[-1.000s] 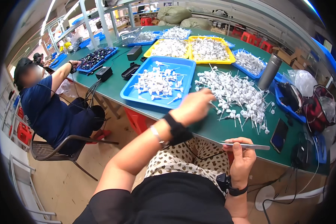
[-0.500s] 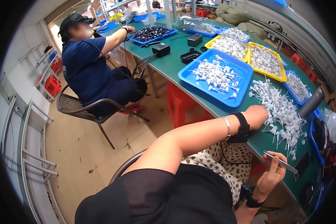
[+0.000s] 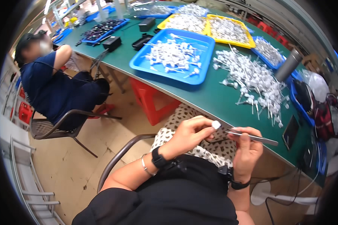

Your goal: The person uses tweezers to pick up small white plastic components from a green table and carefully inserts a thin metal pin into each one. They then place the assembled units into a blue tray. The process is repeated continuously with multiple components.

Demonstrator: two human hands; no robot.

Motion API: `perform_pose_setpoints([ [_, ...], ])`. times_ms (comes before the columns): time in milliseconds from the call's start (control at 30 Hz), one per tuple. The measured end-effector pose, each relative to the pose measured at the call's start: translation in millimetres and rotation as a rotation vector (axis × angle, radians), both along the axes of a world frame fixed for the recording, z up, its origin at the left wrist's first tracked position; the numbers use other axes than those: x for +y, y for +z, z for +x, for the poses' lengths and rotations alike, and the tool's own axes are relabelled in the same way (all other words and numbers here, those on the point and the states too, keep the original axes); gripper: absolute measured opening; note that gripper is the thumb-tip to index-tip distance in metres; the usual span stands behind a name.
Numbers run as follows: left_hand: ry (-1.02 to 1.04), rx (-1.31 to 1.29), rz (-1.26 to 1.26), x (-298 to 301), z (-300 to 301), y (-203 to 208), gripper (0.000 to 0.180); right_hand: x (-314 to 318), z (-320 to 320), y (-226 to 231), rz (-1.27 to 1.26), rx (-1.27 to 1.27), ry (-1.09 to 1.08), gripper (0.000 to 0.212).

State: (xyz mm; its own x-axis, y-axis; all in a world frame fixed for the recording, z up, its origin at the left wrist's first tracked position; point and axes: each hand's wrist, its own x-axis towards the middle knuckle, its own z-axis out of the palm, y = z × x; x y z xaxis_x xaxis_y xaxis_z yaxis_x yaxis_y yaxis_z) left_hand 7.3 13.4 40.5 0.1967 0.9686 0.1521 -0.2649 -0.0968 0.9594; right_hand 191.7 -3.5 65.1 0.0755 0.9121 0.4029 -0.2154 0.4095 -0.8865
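Observation:
In front of my body, over my lap, my left hand is closed in a pinch. A small white plastic piece shows at its fingertips. Close by on the right, my right hand grips metal tweezers, whose tips point left toward the white piece and stand a little apart from it. A loose heap of white thin-stemmed pieces lies on the green table beyond my hands. Left of the heap, a blue tray holds more of the same pieces.
Yellow trays of white pieces stand behind the blue one. A grey cylinder, a phone and a clear bag are at the right. A co-worker sits at the left; a red stool stands under the table edge.
My left hand has come back from the heap to my lap with a white piece in its fingers. My right hand, still with the tweezers, has moved closer to it. The view has shifted right.

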Motion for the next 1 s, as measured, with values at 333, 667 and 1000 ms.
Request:
perform_pose_setpoints([
  [333,0.026,-0.034,-0.092,-17.6,1.9,-15.2,0.014,-10.1,-15.9,-9.8,0.001,-0.132,0.042,0.016],
  [667,0.166,0.169,0.22,-17.3,0.6,-25.7,0.012,-10.0,-22.7,-15.9,-0.012,-0.224,0.042,0.016],
  [1000,0.252,0.358,0.377,-16.6,0.3,-26.0,0.013,-9.1,-25.0,-14.3,-0.028,-0.175,0.027,0.013],
])
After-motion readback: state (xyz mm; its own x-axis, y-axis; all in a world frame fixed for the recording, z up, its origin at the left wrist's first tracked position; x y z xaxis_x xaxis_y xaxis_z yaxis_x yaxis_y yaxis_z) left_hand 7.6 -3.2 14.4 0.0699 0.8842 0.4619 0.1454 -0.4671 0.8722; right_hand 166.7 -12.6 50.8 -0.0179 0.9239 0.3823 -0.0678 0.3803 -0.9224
